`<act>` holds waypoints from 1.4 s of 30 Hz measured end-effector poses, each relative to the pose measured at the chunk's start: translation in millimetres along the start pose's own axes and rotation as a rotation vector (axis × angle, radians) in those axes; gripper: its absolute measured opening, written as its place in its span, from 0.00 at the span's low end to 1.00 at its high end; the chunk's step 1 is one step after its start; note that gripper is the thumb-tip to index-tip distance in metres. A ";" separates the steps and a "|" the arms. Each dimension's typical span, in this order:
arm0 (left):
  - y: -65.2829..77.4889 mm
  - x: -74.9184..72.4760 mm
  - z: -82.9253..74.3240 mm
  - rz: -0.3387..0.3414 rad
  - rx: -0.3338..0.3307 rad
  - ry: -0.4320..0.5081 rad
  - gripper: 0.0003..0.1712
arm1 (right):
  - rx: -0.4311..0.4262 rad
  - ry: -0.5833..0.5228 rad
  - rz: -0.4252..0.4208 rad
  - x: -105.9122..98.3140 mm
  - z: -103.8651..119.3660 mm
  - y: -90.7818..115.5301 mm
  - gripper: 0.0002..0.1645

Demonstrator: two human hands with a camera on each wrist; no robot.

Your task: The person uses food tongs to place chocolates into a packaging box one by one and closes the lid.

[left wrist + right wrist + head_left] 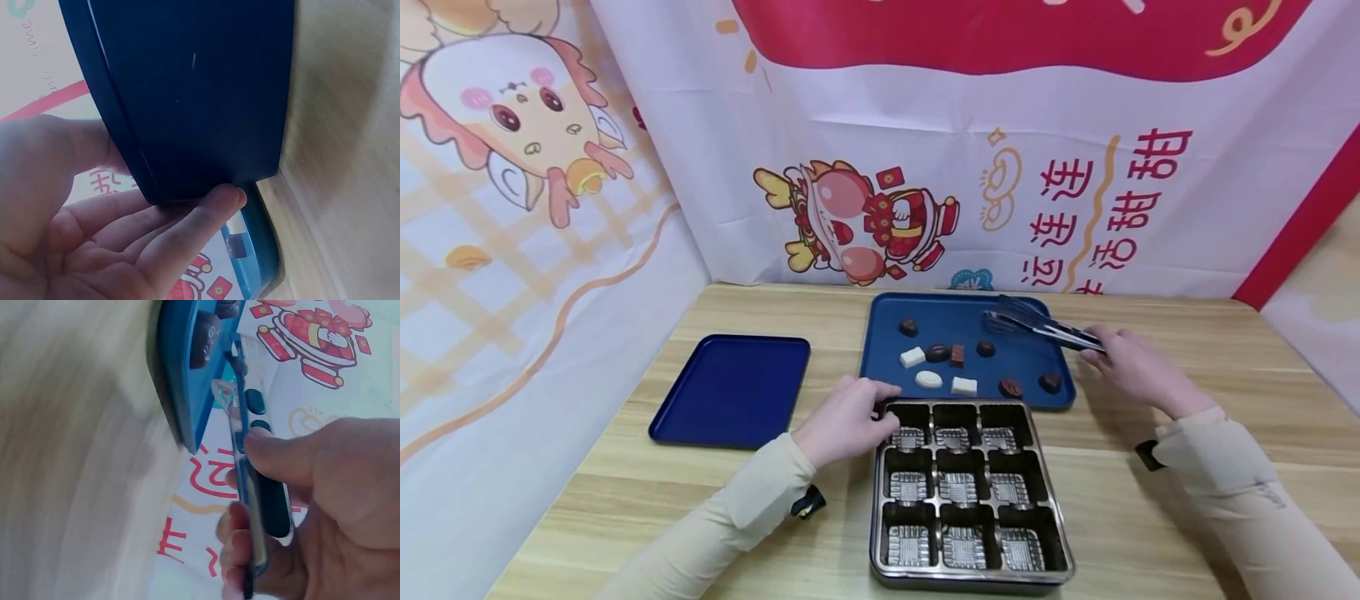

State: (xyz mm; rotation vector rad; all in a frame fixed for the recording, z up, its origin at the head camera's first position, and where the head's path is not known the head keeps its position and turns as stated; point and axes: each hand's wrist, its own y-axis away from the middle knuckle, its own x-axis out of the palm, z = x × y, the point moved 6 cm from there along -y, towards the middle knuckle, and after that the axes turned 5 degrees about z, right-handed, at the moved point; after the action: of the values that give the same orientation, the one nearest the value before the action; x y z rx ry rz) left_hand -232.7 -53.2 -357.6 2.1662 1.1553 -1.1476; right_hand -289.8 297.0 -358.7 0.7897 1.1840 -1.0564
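Note:
My left hand (850, 421) holds the far left corner of a dark box (973, 575) with a metallic nine-compartment insert; the ridged compartment floors show. In the left wrist view the thumb lies over the rim, and the fingers (181, 244) bend round the outer wall (200, 112). In my right hand (1138, 371) is a pair of tongs (1063, 333), gripped by the handles (269, 500). Their tips hang over the right part of a blue tray (947, 321). Several brown and white chocolates lie on it, among them a white oval one (928, 380) and a dark round one (985, 348).
A smaller dark blue tray (737, 387) lies to the left on the wooden table (700, 508). Behind the table hangs a printed cloth (865, 108), close to the blue tray's back edge. Another printed cloth (535, 275) borders the left side.

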 end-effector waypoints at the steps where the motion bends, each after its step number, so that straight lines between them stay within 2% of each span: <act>1: -0.2 0.1 0.6 -0.001 -0.001 0.009 0.22 | 0.017 -0.008 -0.004 -2.5 -0.5 0.3 0.16; 7: -1.3 -2.8 4.5 -0.009 -0.030 0.039 0.17 | 0.046 -0.075 -0.003 -21.8 4.1 5.2 0.15; 12: -1.9 -4.6 5.7 -0.012 -0.038 0.009 0.16 | 0.043 -0.144 0.026 -40.3 7.7 16.3 0.18; 16: -1.1 -6.3 5.5 -0.017 -0.021 0.010 0.15 | 0.041 -0.082 -0.012 -58.4 7.4 26.9 0.24; 19: -0.8 -6.7 5.6 -0.018 -0.008 0.016 0.15 | 0.014 -0.016 -0.084 -71.1 9.8 37.3 0.22; 21: -0.9 -6.8 5.6 -0.017 -0.002 0.014 0.15 | 0.000 0.027 -0.102 -75.8 12.5 44.7 0.20; 24: -1.1 -6.7 5.6 -0.016 0.007 0.004 0.14 | -0.020 0.087 -0.064 -76.0 18.7 55.0 0.16; 27: -0.2 -7.0 7.2 -0.014 0.004 0.025 0.14 | -0.049 0.163 -0.005 -72.3 27.3 60.7 0.19; 30: 0.6 -6.5 8.4 -0.004 0.002 0.052 0.14 | -0.059 0.214 0.018 -68.7 33.6 63.1 0.22; 34: 1.0 -6.7 9.6 0.004 0.002 0.074 0.15 | -0.051 0.201 0.067 -64.1 39.8 63.8 0.24; 42: -0.8 -7.1 8.1 -0.003 0.002 0.022 0.14 | -0.090 0.206 0.138 -53.6 52.6 66.7 0.24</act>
State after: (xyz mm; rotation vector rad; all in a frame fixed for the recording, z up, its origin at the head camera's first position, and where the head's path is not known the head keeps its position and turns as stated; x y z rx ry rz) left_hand -239.3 -61.7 -356.4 2.1843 1.1678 -1.1302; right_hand -211.4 283.5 -297.4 0.9118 1.3211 -0.8178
